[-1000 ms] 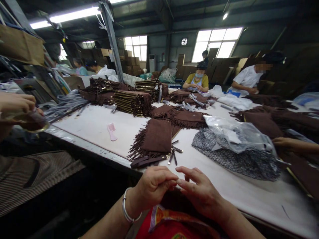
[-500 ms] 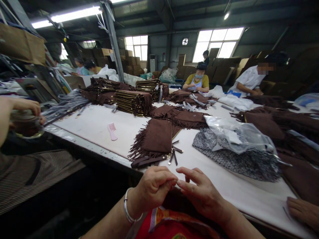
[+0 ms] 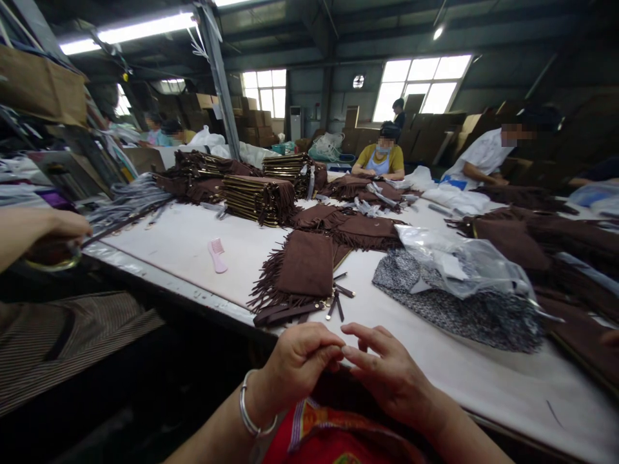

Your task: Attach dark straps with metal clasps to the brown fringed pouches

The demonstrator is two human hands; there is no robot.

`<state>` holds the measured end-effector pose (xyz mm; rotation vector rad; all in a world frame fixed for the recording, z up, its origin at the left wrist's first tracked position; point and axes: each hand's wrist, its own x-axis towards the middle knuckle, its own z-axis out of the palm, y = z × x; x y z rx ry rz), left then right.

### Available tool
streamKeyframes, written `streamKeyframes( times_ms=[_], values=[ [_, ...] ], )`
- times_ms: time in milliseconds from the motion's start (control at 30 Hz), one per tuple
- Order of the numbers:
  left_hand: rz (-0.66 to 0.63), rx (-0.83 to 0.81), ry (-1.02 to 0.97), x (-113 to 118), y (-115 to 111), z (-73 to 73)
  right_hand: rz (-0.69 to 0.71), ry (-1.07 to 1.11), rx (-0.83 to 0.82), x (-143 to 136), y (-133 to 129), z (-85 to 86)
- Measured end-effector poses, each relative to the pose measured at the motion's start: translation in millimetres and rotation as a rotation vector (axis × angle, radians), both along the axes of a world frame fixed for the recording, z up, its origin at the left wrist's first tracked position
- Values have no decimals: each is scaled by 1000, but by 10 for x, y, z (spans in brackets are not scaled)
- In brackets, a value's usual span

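Note:
My left hand (image 3: 305, 358), with a silver bangle at the wrist, is closed, thumb pressed against the curled fingers. Whatever it may hold is too small or hidden to make out. My right hand (image 3: 389, 367) is open, fingers apart, its fingertips meeting those of the left. Both are held at the table's front edge, over my lap. Just beyond them lies a brown fringed bag (image 3: 305, 265), with a brown strap (image 3: 290, 313) along its near side. Several short dark tabs (image 3: 341, 303) with metal ends are scattered beside it.
Stacked brown bags with gold zippers (image 3: 256, 201) stand further back. A pink comb (image 3: 217, 256) lies left. To the right are a grey knitted piece (image 3: 474, 322) and clear plastic (image 3: 459, 258). Another person's hand (image 3: 62, 225) holds a jar at far left. Co-workers sit across the table.
My hands stay almost still. At the left, the other person's hand has shifted over the jar. At the lower right, another person's hand has mostly drawn back out of view.

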<state>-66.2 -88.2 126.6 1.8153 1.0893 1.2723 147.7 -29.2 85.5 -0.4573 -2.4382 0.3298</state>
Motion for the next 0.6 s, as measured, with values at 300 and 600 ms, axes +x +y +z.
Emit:
streamKeyframes(
  times_ms=[300,600],
  values=[
    [-7,-366,-245,44,-23,-25,50,18,-46,-15,-47,27],
    [171,-443,15,-43,170,-322,-316,408,-637,-109,98,-253]
  ],
)
